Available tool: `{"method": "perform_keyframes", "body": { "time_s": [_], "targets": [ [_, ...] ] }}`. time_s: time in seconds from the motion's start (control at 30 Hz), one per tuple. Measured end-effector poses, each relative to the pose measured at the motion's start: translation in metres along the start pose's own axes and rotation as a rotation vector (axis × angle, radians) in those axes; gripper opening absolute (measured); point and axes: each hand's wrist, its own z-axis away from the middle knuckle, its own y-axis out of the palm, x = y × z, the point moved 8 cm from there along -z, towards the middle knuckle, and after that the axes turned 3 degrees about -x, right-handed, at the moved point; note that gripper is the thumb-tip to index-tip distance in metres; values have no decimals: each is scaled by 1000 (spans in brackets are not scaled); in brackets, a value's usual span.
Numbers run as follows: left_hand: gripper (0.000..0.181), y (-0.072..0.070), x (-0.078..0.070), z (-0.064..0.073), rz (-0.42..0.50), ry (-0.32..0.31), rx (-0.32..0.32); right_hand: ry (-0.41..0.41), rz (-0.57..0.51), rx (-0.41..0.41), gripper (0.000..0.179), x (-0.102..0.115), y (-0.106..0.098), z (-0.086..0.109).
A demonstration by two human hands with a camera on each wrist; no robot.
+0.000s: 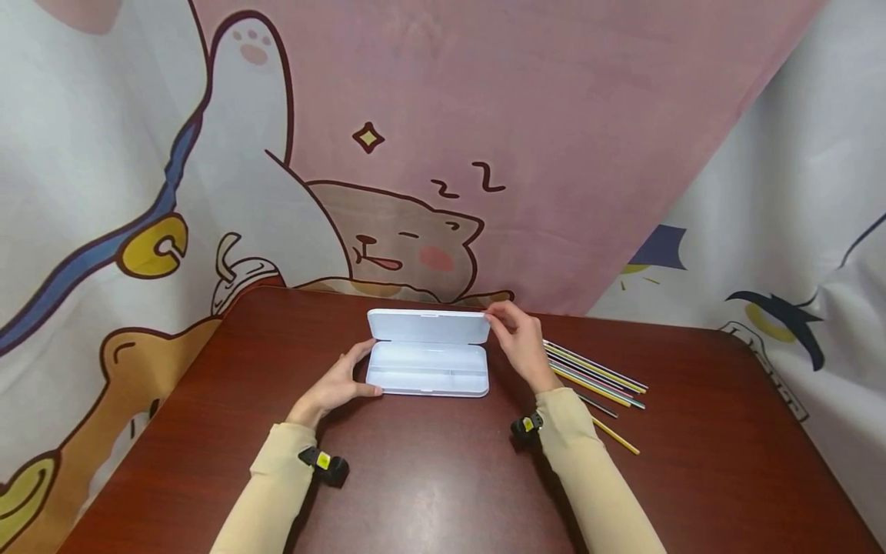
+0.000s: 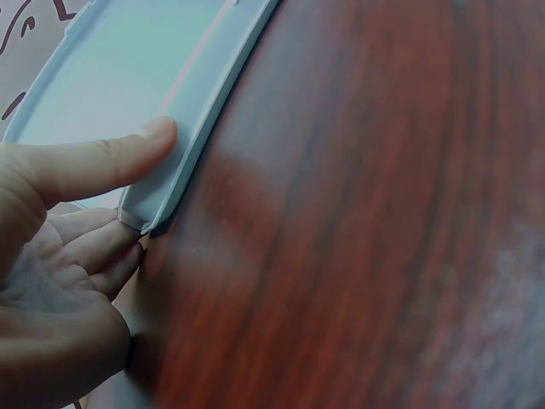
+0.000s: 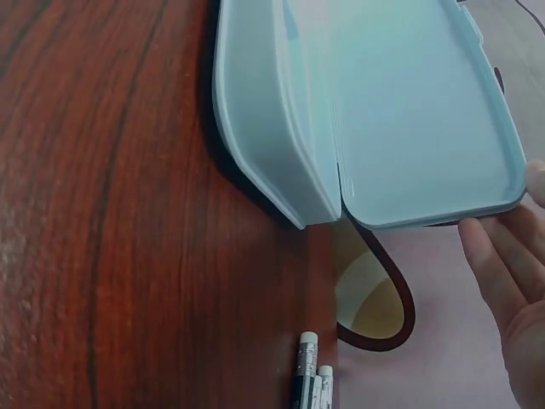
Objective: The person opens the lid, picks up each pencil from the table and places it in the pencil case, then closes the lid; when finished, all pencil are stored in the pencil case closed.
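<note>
A white plastic pencil case (image 1: 415, 357) lies on the table with its lid (image 1: 429, 327) raised at the back. Long dividers split the bare inside of its tray. My left hand (image 1: 337, 383) grips the left end, and in the left wrist view the thumb (image 2: 128, 158) lies over the front rim with the fingers around the end wall. At the lid's upper right corner, my right hand (image 1: 521, 342) pinches the edge between thumb and fingers. The right wrist view shows that lid corner (image 3: 502, 192) between them.
Several pencils (image 1: 597, 366) lie in a loose bundle beside my right forearm, and a yellow pencil (image 1: 616, 436) lies nearer to me. White eraser ends (image 3: 308, 338) show in the right wrist view. Behind the brown table (image 1: 429, 477) hangs a cartoon-print curtain (image 1: 554, 154).
</note>
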Motion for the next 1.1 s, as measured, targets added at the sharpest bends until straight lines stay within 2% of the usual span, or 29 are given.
{"method": "perform_keyframes", "body": {
  "time_s": [0.13, 0.3, 0.6, 0.87, 1.1],
  "targets": [
    [85, 0, -10, 4, -15, 1, -3, 36, 5, -7, 14, -5, 0, -3],
    [81, 0, -23, 8, -10, -5, -2, 78, 25, 51, 32, -12, 3, -4],
    [86, 1, -2, 1, -30, -2, 10, 76, 88, 103, 48, -17, 9, 2],
    [87, 1, 3, 0, -40, -17, 19, 42, 97, 102, 48, -16, 9, 4],
    [91, 1, 2, 0, -31, -27, 22, 47, 104, 128, 47, -15, 7, 4]
  ]
}}
